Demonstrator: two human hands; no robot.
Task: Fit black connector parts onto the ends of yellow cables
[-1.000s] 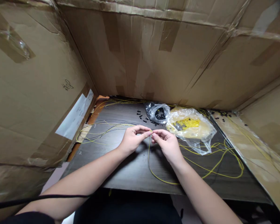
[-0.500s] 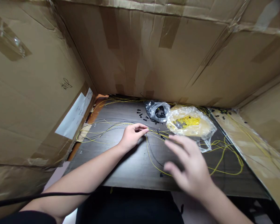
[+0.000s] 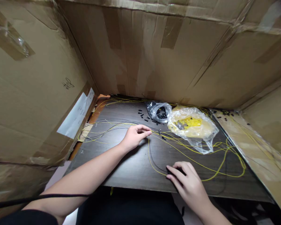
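My left hand (image 3: 135,137) rests on the dark wooden table (image 3: 131,165) and pinches a thin yellow wire (image 3: 150,159) between thumb and fingers. That wire loops down toward the table's front edge. My right hand (image 3: 187,181) lies near the front edge with its fingers curled down onto the wire loop and a small dark piece that I cannot make out. A clear bag of yellow parts (image 3: 192,125) and a smaller clear bag of black parts (image 3: 159,112) lie at the back of the table.
Taped cardboard walls (image 3: 154,53) enclose the table on the left, back and right. Several loose black pieces (image 3: 142,116) lie beside the small bag. More yellow wires (image 3: 227,153) curl at the right, and yellow and black wires (image 3: 100,131) run left.
My right hand let go of the wire end at my left hand, swung back toward me and came down on the wire loop near the front edge. My left hand stayed put.
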